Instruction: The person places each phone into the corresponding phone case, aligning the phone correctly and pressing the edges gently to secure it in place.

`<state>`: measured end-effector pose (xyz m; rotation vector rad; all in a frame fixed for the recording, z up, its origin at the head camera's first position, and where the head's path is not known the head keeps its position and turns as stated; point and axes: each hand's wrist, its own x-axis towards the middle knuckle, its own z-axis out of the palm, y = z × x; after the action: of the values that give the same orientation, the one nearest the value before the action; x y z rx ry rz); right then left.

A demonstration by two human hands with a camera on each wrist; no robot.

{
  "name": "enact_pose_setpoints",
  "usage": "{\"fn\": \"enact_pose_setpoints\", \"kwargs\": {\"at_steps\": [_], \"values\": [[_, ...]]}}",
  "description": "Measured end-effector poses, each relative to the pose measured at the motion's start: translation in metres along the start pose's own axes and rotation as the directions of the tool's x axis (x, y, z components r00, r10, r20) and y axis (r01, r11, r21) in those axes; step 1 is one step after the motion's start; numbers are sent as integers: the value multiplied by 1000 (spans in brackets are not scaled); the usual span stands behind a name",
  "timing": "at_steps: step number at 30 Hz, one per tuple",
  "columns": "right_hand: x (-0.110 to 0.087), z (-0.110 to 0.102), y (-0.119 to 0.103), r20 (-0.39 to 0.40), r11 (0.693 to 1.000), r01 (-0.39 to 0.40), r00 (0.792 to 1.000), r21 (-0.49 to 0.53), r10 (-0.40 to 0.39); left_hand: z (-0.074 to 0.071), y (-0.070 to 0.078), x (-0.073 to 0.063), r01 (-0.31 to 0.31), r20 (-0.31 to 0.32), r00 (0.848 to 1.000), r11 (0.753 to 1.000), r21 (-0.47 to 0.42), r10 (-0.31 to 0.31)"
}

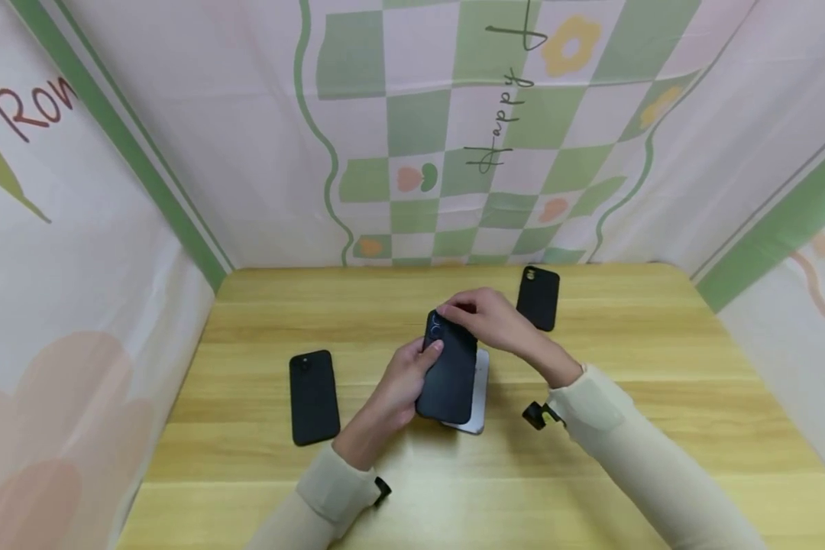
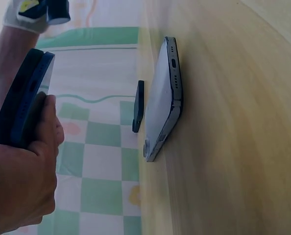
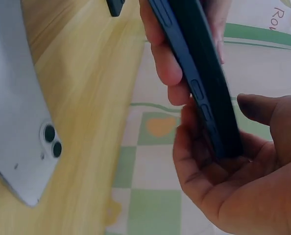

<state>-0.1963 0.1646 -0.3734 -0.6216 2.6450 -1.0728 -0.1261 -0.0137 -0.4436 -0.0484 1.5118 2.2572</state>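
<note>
My left hand (image 1: 404, 382) holds a dark phone (image 1: 448, 370) by its left side, thumb on its back just below the camera lenses. At the phone's top end is my right hand (image 1: 491, 317), with thumb and fingers at the upper corner. In the right wrist view, curled right-hand fingers (image 3: 199, 181) cup that end of the phone (image 3: 204, 78), and its side buttons show. Beneath the held phone, a white phone (image 1: 480, 393) lies on the table, partly hidden from the head view. Its two lenses face up in the right wrist view.
A black phone (image 1: 314, 397) lies at the left of the wooden table (image 1: 247, 473). At the back right is a black phone case (image 1: 538, 298) with a camera cutout. Patterned curtains (image 1: 419, 130) stand behind the table and along both sides.
</note>
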Motion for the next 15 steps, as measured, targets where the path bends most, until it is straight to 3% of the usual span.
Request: {"fn": "enact_pose_setpoints", "kwargs": {"at_steps": [4, 9, 15], "values": [[6, 0, 1, 49, 997, -13, 999, 80, 9, 2, 0, -3, 19, 36, 999, 1000, 17, -19], [8, -3, 4, 125, 978, -100, 989, 183, 78, 2, 0, -4, 35, 53, 998, 999, 25, -36], [8, -3, 4, 132, 966, -142, 985, 218, 114, 4, 1, -5, 37, 46, 998, 999, 27, -38]]}}
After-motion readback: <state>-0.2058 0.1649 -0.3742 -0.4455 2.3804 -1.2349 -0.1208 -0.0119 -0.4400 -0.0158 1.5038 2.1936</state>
